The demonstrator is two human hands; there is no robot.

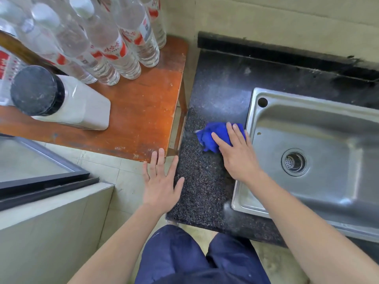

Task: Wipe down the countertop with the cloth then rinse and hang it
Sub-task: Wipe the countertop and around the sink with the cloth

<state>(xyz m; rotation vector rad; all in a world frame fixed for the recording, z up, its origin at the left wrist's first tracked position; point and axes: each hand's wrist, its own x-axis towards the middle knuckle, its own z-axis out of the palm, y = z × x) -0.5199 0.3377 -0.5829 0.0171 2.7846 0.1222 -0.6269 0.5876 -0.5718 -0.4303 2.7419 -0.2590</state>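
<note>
One speckled black stone countertop, narrow, running from the near edge back to a raised black upstand against a pale tiled wall. Surface near the front shows coarse grey fleck; rear part darker and smoother.

One stainless steel sink, set into the countertop on the right, basin dry-looking, round strainer drain at centre, one open tap hole at the rear left corner of the rim.

One blue cloth, bunched, lying on the countertop just beside the sink's left rim.

Right hand: palm down on the cloth, fingers extended and spread flat over it, pressing rather than gripping.

Left hand: open, fingers splayed, holding nothing, over the countertop's left edge and the floor gap; contact with the stone cannot be told.

One brown wooden table, worn top, standing left of the countertop with a narrow gap between them.

Several clear plastic bottles with red-and-white labels, clustered at the table's rear.

One white container with a black lid, at the table's left front.

One black-framed glass panel, lower left, above a pale ledge.

Pale tiled floor; dark blue trousers at bottom centre.
</note>
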